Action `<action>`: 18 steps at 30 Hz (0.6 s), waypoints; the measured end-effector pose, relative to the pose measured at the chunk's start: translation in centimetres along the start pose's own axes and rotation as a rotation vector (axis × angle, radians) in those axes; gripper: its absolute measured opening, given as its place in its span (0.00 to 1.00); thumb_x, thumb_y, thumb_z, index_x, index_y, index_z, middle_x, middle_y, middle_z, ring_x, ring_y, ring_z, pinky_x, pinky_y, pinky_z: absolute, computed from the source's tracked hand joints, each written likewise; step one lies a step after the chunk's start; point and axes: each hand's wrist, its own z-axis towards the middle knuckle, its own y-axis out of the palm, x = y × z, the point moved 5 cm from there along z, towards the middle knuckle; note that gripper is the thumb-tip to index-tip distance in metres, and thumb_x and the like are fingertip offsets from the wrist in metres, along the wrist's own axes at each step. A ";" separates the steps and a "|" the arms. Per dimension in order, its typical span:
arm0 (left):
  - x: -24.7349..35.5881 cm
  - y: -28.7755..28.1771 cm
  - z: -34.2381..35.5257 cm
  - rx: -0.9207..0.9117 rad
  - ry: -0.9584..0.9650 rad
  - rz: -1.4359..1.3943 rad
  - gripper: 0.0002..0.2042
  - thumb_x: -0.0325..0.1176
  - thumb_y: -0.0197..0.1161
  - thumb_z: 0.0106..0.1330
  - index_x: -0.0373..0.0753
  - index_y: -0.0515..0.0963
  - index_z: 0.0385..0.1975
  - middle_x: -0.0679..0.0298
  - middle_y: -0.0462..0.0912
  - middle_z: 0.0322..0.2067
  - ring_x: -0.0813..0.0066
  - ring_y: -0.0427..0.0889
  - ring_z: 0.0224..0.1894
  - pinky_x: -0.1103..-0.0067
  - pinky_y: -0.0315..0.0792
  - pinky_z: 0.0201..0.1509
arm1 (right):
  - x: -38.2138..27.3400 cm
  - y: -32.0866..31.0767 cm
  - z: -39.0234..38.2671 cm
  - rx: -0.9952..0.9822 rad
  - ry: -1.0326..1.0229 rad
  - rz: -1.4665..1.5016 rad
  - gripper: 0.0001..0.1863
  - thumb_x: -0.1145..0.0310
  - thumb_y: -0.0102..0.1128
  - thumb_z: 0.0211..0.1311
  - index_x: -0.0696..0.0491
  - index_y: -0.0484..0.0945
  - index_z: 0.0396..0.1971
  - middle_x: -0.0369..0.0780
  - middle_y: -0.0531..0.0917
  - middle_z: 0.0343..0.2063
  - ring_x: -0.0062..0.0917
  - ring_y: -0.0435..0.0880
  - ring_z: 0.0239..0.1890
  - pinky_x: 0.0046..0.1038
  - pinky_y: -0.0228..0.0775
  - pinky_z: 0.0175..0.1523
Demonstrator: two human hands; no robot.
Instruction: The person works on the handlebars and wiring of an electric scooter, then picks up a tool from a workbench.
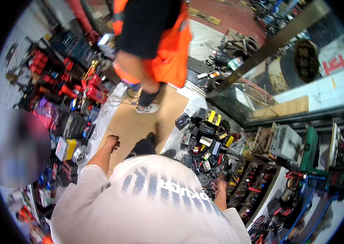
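My left hand hangs over the brown floor sheet, its fingers loosely curled with nothing visible in them. Out to the right, my right hand is held low with its fingers somewhat apart and no object seen in it. Nearest to that hand, as seen from above, is a pile of batteries in black and yellow cases, mixed with small boxed parts. It does not show whether the hand touches anything. My dark shoe is on the sheet.
A person in an orange vest stands ahead on the sheet. Power tools and red equipment crowd the left side. On the right are a glass partition, a white box-shaped device and a parts shelf.
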 end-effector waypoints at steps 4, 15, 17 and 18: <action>-9.9 -7.6 -3.7 0.158 -0.194 -0.166 0.03 0.32 0.56 0.68 0.42 0.74 0.37 0.60 0.77 0.23 0.66 0.77 0.20 0.67 0.67 0.23 | -3.5 4.3 2.8 -0.133 -0.013 -0.129 0.09 0.64 0.53 0.71 0.52 0.78 0.42 0.37 0.83 0.34 0.29 0.85 0.27 0.33 0.73 0.27; -16.1 -6.9 -4.8 0.138 -0.240 0.006 0.07 0.31 0.64 0.69 0.35 0.85 0.38 0.53 0.86 0.27 0.61 0.84 0.24 0.65 0.77 0.28 | -13.2 17.1 -0.9 -0.131 0.002 -0.307 0.10 0.70 0.54 0.70 0.52 0.78 0.48 0.37 0.84 0.34 0.28 0.87 0.29 0.28 0.67 0.25; -11.1 -6.1 -2.9 0.114 -0.320 -0.076 0.06 0.32 0.63 0.69 0.37 0.83 0.34 0.56 0.84 0.25 0.64 0.82 0.23 0.65 0.74 0.26 | -14.1 17.2 0.4 -0.131 0.010 -0.278 0.11 0.68 0.54 0.70 0.50 0.78 0.49 0.38 0.85 0.35 0.30 0.88 0.31 0.30 0.67 0.26; -9.2 -6.4 -0.6 0.094 -0.353 -0.118 0.06 0.32 0.62 0.70 0.37 0.82 0.33 0.58 0.82 0.24 0.65 0.81 0.22 0.66 0.73 0.24 | -14.5 18.0 0.6 -0.112 -0.004 -0.278 0.10 0.68 0.53 0.70 0.50 0.78 0.47 0.38 0.85 0.34 0.30 0.88 0.30 0.31 0.67 0.25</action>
